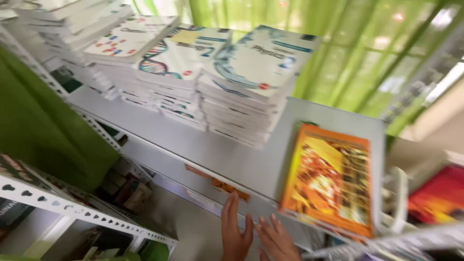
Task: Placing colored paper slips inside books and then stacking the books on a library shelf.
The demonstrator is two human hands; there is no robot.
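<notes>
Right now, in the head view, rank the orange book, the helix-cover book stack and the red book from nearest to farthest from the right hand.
From the right hand:
1. Orange book, just right, on the shelf edge.
2. Red book, far right.
3. Helix-cover book stack, upper left, at the back.

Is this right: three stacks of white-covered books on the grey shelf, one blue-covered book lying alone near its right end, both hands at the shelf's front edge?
Not quite. The head view shows the lone book has an orange cover, not blue. The rest holds: three stacks of white-covered books sit on the grey shelf, and the left hand and right hand are at its front edge.
</notes>
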